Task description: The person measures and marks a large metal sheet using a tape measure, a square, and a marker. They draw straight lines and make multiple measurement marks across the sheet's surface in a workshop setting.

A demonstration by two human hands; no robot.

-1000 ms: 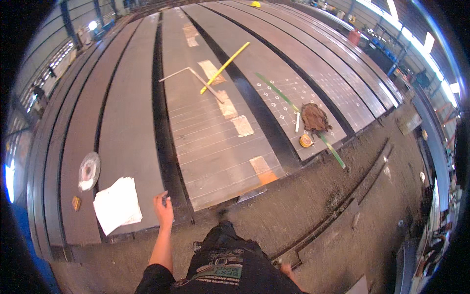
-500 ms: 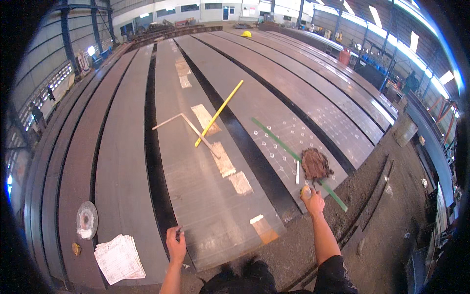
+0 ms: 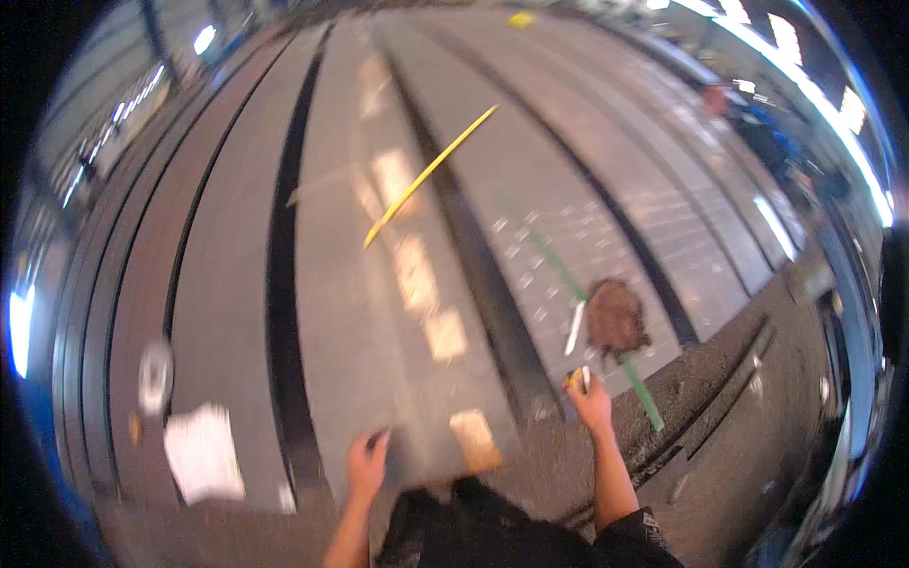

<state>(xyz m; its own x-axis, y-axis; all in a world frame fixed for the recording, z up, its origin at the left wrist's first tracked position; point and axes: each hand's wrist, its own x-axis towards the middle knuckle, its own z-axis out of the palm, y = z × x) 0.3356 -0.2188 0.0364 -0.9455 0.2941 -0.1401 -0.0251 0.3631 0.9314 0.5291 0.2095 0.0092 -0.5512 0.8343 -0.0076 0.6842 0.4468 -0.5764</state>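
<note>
tape measure [image 3: 574,381] is gripped in the right hand [image 3: 593,402]; the left hand [image 3: 365,461] pinches a dark piece [image 3: 380,437]. holding seems the step; moving likely calls for a firm grip.

A brown, gritty floor [image 3: 729,483] spreads at the lower right. On the left, a pale grey wall [image 3: 99,85] rises beside a dark column [image 3: 154,38], near a bright lamp [image 3: 204,39]; a white light strip [image 3: 824,104] slants down the upper right.

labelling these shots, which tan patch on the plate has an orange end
The patch nearest the person, to the right of the left hand. Its lower end is orange; the other patches, farther up the plate, look plain tan.
</note>
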